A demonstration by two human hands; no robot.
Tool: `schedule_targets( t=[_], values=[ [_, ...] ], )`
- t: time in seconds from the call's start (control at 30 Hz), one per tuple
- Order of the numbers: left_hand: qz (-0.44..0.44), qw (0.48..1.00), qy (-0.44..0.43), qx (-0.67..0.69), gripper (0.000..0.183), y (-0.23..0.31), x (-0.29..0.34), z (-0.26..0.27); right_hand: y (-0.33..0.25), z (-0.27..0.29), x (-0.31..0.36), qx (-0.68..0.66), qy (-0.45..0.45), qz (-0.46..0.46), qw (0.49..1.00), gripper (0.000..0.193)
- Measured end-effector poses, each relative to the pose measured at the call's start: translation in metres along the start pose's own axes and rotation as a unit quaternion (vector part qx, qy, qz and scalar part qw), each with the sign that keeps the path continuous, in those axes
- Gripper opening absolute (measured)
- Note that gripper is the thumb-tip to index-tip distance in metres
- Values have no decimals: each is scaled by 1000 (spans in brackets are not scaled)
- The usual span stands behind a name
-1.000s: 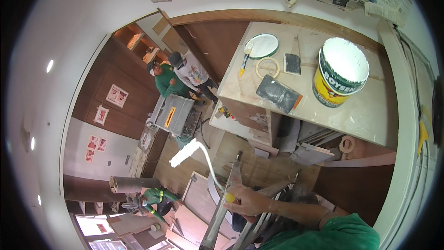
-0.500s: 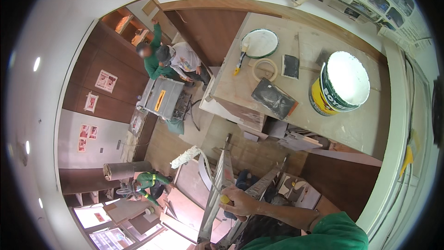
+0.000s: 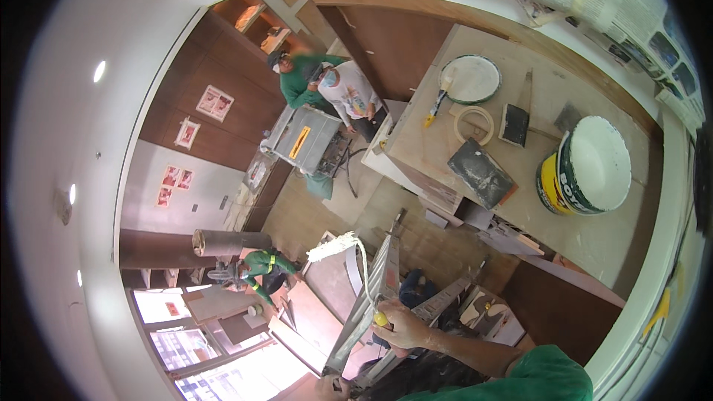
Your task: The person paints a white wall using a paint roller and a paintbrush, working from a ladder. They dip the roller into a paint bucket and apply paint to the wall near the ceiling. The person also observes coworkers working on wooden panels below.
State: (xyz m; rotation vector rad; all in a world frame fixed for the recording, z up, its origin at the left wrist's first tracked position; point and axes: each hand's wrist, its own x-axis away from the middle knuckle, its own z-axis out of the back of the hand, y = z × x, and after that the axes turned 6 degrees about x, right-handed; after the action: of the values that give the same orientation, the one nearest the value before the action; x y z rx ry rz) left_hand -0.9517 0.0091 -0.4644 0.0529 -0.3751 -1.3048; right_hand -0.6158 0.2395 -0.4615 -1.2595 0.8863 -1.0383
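Observation:
My right hand (image 3: 407, 327) is closed round the yellow-ended handle of a paint roller (image 3: 336, 246). The roller's white, paint-covered sleeve points up and to the left, out past the ladder. Down at the lower edge, my left hand (image 3: 332, 387) has its fingers curled at the top of an aluminium stepladder (image 3: 365, 304); part of that hand is cut off by the frame. The ladder's rails spread out below both hands toward the floor.
On a board-covered surface at right stand a white-coated paint bucket (image 3: 600, 163), a round lid (image 3: 471, 79), a brush (image 3: 437, 105), a tape roll (image 3: 474, 125) and sanding blocks (image 3: 481, 172). Two people stand by a grey table saw (image 3: 306, 139); another person (image 3: 260, 275) bends over boards.
The view has swung, so the room and bucket sit farther right and lower. My right hand still holds the roller. More of my left hand shows. A co-worker's raised arm has come down.

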Motion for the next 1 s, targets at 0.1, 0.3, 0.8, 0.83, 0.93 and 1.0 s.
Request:
schedule_targets(
  t=[0.1, 0.3, 0.8, 0.83, 0.93, 1.0],
  values=[
    [8, 1000, 5, -11, 22, 43, -11, 29, 2, 1, 1, -15, -4, 21, 1000, 24],
    [24, 999, 4, -35, 22, 89, -26, 51, 4, 2, -5, -25, -1, 96, 995, 14],
    [-91, 995, 49, -17, 14, 92, -33, 46, -10, 17, -11, -45, 27, 126, 991, 20],
    [-81, 996, 37, -23, 14, 90, -32, 46, -12, 17, -10, -44, 37, 129, 990, 20],
    [-84, 996, 20, -33, 18, 78, -32, 46, -15, 18, -11, -41, 53, 145, 987, 20],
    [-79, 996, 33, -27, 22, 82, -30, 46, -8, 12, -9, -39, 45, 155, 986, 22]
  ],
)
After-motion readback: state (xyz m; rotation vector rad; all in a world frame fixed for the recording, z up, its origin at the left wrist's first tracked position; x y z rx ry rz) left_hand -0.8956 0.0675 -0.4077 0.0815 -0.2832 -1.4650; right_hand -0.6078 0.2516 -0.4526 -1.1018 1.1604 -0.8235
